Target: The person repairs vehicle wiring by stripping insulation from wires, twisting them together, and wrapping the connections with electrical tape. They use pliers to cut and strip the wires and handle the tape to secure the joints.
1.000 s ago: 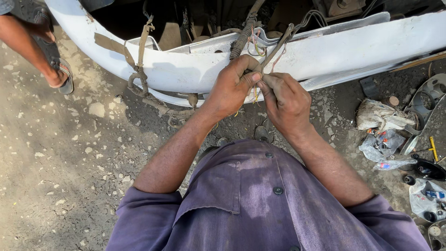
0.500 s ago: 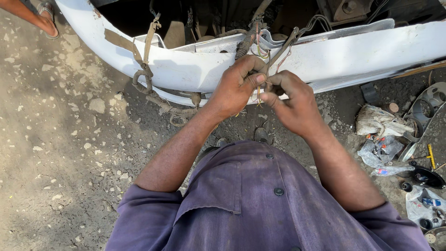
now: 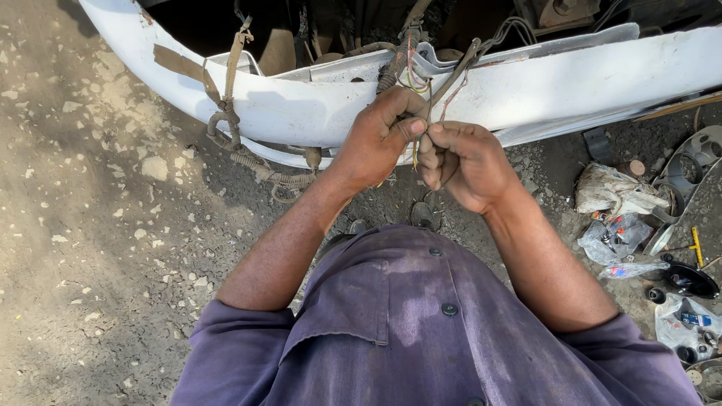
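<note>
A bundle of thin coloured wires [image 3: 421,75] hangs out of a white car body panel [image 3: 316,113] just in front of me. My left hand [image 3: 376,139] pinches the wires between thumb and fingers. Close beside it, my right hand [image 3: 466,162] is closed on the same wires, the fingertips of both hands almost touching. A dusty taped wiring loom [image 3: 241,154] droops over the panel's edge to the left. My purple shirt [image 3: 421,323] fills the bottom of the view.
Gravelly dirt ground [image 3: 90,225] spreads to the left. At the right lie crumpled plastic bags [image 3: 613,192], bottles, a grey metal part with round holes [image 3: 688,169] and small black parts [image 3: 688,278]. The dark engine bay [image 3: 338,22] opens behind the panel.
A person's sandalled foot at the upper left has left the view. My hands stay on the wires, shifted slightly as the fingers work them; the view has moved a little.
</note>
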